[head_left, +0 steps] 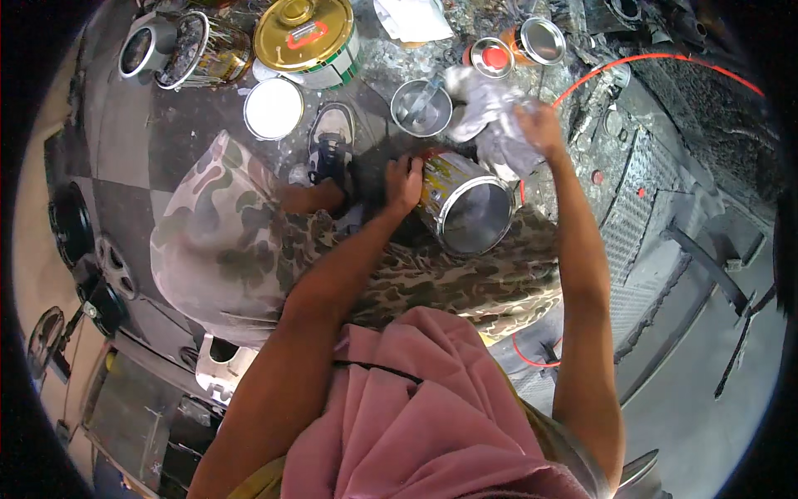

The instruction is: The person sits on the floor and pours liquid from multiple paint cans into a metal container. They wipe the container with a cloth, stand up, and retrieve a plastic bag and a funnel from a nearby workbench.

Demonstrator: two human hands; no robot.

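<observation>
My left hand [404, 185] grips the far end of a paint-streaked metal can [442, 181], which is tilted on its side over my camouflage-clad leg with its open mouth toward me. My right hand [539, 128] grasps a crumpled white-grey cloth [490, 112] just beyond the can. A small metal container [432, 122] with a flat tool [421, 103] inside stands above my left hand. My shoe [332, 137] is left of that hand.
A gold-lidded tin [303, 33], a round white lid [274, 108], paint-smeared cans [224, 50], two small cans [542, 41] and a white paper [411, 17] lie ahead. A red hose [632, 58] curves along the right. Metal sheets [648, 224] lie at right, dark wheel-like objects [71, 220] at left.
</observation>
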